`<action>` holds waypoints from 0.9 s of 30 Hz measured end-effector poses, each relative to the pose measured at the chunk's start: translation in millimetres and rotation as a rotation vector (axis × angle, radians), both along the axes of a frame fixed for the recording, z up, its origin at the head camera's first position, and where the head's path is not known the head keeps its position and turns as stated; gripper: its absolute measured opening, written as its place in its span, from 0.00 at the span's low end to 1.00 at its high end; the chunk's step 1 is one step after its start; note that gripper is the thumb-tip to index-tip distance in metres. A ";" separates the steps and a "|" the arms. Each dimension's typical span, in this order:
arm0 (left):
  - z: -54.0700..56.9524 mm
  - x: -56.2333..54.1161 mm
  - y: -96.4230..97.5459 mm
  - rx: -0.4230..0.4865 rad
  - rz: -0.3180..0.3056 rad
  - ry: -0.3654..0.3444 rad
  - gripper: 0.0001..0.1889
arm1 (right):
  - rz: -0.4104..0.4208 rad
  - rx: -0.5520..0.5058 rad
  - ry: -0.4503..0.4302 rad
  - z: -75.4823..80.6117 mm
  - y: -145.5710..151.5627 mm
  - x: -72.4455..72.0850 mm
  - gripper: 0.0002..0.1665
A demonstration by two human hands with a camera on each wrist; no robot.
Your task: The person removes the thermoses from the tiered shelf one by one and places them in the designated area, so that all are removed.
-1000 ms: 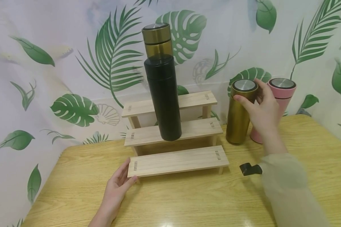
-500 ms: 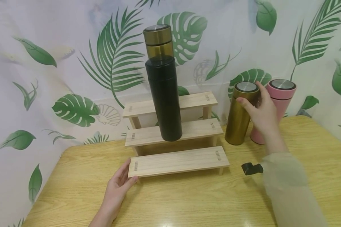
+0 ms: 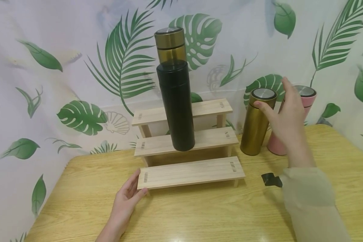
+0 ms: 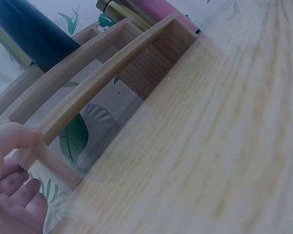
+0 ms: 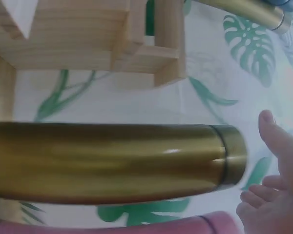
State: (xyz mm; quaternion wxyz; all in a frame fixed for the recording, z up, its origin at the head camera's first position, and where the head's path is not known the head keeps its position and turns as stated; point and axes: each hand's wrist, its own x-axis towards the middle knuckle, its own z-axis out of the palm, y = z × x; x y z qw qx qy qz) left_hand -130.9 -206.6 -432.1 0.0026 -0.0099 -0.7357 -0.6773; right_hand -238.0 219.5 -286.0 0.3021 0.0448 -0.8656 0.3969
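Observation:
My left hand [image 3: 125,198] holds the left end of the lowest step of a three-tier wooden stand [image 3: 189,173]; in the left wrist view the thumb [image 4: 19,135] lies on the board's edge. On the middle step stands a black bottle [image 3: 176,111]. Behind it rises a gold bottle [image 3: 170,42], its lower part hidden. To the stand's right, a second gold bottle [image 3: 255,126] stands upright on the table. My right hand [image 3: 287,117] is spread beside that bottle's lid, and the right wrist view shows the thumb apart from it.
A pink bottle [image 3: 278,143] stands on the wooden table [image 3: 199,215], close to the second gold bottle and partly behind my right hand. A leaf-patterned cloth [image 3: 63,84] hangs behind the table. A black strap piece [image 3: 271,179] shows by the right sleeve.
My right fingers have come off the second gold bottle's top and spread, the hand shifting slightly right. That bottle stays on the table. The left hand keeps its hold on the stand.

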 end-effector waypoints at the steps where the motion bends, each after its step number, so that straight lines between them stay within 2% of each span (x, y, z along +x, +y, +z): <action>1: 0.0 -0.1 -0.1 0.002 0.001 0.001 0.38 | -0.011 0.004 0.004 3.4 -1.8 3.4 0.54; 3: 0.2 -0.1 -0.2 0.008 0.004 0.003 0.38 | -0.016 0.004 0.017 9.5 -5.9 9.9 0.53; 5: 0.1 0.1 -0.4 0.013 0.008 0.004 0.38 | 0.012 -0.015 0.024 15.2 -11.1 16.4 0.52; 10: -0.3 0.1 -1.8 0.012 -0.004 0.008 0.38 | 0.167 -0.110 0.082 25.1 -34.8 28.1 0.48; 13: -1.1 -0.3 -2.1 0.019 -0.009 0.010 0.38 | 0.263 -0.120 0.138 30.4 -54.9 30.8 0.45; 17: -1.8 -0.8 -1.4 0.036 -0.006 0.013 0.38 | 0.367 -0.059 0.242 36.2 -83.3 28.1 0.47; 21: -1.8 -0.6 -1.2 0.045 -0.007 0.019 0.38 | 0.445 0.012 0.389 43.2 -110.9 20.9 0.52; 24: -1.8 -0.6 -1.3 0.044 -0.010 0.022 0.38 | 0.458 0.047 0.451 50.3 -128.6 16.3 0.49; 27: -2.1 -0.9 -1.4 0.042 -0.010 0.023 0.38 | 0.475 0.064 0.475 56.1 -143.3 12.4 0.47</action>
